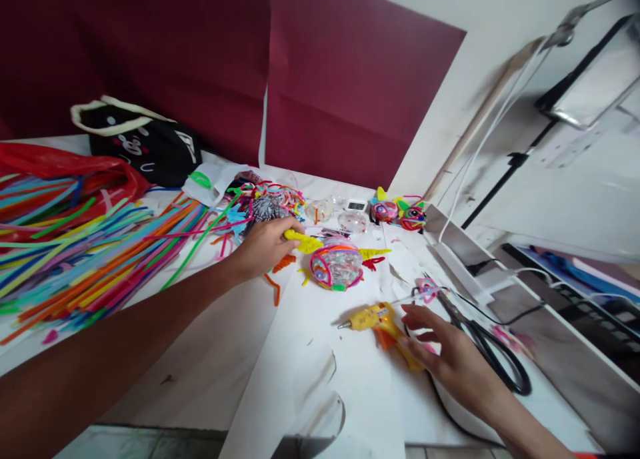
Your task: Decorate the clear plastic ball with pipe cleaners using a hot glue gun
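My left hand (pixel 267 244) pinches a yellow fuzzy piece of shaped pipe cleaner (pixel 306 243). Just right of that piece, a fish-like round ball (pixel 343 269) with a clear, crinkled middle and pink and orange pipe-cleaner edging sits on white paper; yellow and red bits stick out from its right side. My right hand (pixel 445 352) has its fingers apart beside the handle of a yellow glue gun (pixel 370 317), which lies with its metal nozzle to the left. Whether a fingertip touches the handle I cannot tell.
Loose pipe cleaners (pixel 115 259) spread over the left side, near a black bag (pixel 145 145). Black-handled scissors (pixel 493 352) lie right of my right hand. Two colourful finished-looking balls (pixel 399 212) stand at the back. A phone on a stand (pixel 595 72) rises at the right.
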Tool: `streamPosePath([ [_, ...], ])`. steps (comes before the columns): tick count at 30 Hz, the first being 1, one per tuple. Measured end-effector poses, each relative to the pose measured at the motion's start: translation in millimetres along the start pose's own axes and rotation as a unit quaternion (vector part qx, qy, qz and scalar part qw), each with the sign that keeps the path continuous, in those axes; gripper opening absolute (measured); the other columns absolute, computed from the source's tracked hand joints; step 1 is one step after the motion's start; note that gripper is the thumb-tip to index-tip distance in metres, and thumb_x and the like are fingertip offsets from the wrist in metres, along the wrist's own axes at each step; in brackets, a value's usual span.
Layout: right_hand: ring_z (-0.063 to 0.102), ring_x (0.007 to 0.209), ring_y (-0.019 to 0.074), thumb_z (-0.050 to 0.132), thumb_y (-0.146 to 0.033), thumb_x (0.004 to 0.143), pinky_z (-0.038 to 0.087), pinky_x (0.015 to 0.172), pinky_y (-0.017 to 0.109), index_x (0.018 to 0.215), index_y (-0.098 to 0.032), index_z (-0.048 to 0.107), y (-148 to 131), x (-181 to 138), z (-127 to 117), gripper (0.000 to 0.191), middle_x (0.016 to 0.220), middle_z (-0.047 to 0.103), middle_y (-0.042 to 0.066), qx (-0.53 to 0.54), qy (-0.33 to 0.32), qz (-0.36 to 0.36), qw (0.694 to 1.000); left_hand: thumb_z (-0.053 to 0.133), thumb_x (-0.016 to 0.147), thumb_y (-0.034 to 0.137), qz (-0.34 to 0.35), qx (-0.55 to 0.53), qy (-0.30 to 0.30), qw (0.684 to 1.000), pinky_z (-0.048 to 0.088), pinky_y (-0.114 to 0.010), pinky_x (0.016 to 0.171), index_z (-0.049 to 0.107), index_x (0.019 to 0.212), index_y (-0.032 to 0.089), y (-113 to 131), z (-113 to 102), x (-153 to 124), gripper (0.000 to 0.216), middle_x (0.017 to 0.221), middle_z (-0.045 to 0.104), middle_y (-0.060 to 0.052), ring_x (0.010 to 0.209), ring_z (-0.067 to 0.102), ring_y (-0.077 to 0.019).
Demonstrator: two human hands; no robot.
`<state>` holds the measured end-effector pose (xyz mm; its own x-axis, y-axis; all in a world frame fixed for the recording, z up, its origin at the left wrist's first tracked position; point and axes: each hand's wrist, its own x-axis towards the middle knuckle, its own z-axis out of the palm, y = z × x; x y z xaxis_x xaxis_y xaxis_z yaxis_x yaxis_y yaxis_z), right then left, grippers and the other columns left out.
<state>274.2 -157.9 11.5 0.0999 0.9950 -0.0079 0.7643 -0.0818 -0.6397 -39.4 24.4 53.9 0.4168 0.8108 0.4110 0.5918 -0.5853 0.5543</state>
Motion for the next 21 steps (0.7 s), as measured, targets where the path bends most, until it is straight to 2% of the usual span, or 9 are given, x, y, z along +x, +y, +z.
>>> streamPosePath([
  [2,0.068,0.101,0.0278,0.054,-0.054,0.087,0.056,0.09,0.047,0.126,-0.019,0.056,2,-2,0,0.053,0.118,0.069,0.015,-0.002,0.004,-0.001,1.0,0.055,0.082,0.029,-0.016,-0.01,0.005,1.0,0.041,-0.022,0.058,0.066,0.099,0.019,-1,1,4,0.022,0.069,0.061,0.004,0.056,0.052,-0.0119],
  [5,0.068,0.101,0.0278,0.054,-0.055,0.088,0.056,0.09,0.047,0.124,-0.02,0.057,4,-3,0,0.051,0.119,0.069,0.014,-0.004,0.009,0.002,1.0,0.055,0.084,0.029,-0.004,-0.011,0.013,1.0,0.039,-0.022,0.057,0.068,0.099,0.02,-3,3,8,0.022,0.065,0.059,0.005,0.053,0.048,-0.0111],
  [9,0.068,0.101,0.0273,0.052,-0.056,0.088,0.056,0.09,0.047,0.125,-0.021,0.057,5,-1,2,0.052,0.118,0.07,0.013,-0.002,0.01,0.002,1.0,0.055,0.084,0.025,0.034,0.0,0.023,0.999,0.043,-0.023,0.063,0.07,0.099,0.019,-1,9,10,0.022,0.07,0.064,0.003,0.056,0.051,-0.0112],
  [12,0.068,0.101,0.0267,0.052,-0.056,0.087,0.056,0.09,0.046,0.124,-0.021,0.058,4,0,3,0.052,0.117,0.07,0.012,-0.004,0.013,0.001,1.0,0.056,0.084,0.023,0.057,0.007,0.043,0.997,0.046,-0.024,0.07,0.071,0.098,0.018,1,14,12,0.021,0.087,0.072,-0.001,0.062,0.056,-0.0115],
  [15,0.069,0.099,0.0256,0.052,-0.056,0.086,0.058,0.087,0.044,0.123,-0.021,0.059,3,1,3,0.052,0.116,0.071,0.012,-0.009,0.016,0.001,1.0,0.057,0.085,0.023,0.079,0.004,0.052,0.996,0.048,-0.025,0.075,0.071,0.099,0.018,1,17,13,0.021,0.098,0.073,-0.003,0.066,0.059,-0.0123],
  [21,0.07,0.094,0.0243,0.054,-0.054,0.085,0.06,0.083,0.04,0.122,-0.021,0.061,3,0,3,0.049,0.114,0.072,0.011,-0.017,0.029,-0.004,0.999,0.057,0.084,0.021,0.103,0.004,0.058,0.993,0.049,-0.025,0.078,0.07,0.097,0.017,-1,22,16,0.019,0.087,0.071,-0.002,0.069,0.06,-0.0132],
])
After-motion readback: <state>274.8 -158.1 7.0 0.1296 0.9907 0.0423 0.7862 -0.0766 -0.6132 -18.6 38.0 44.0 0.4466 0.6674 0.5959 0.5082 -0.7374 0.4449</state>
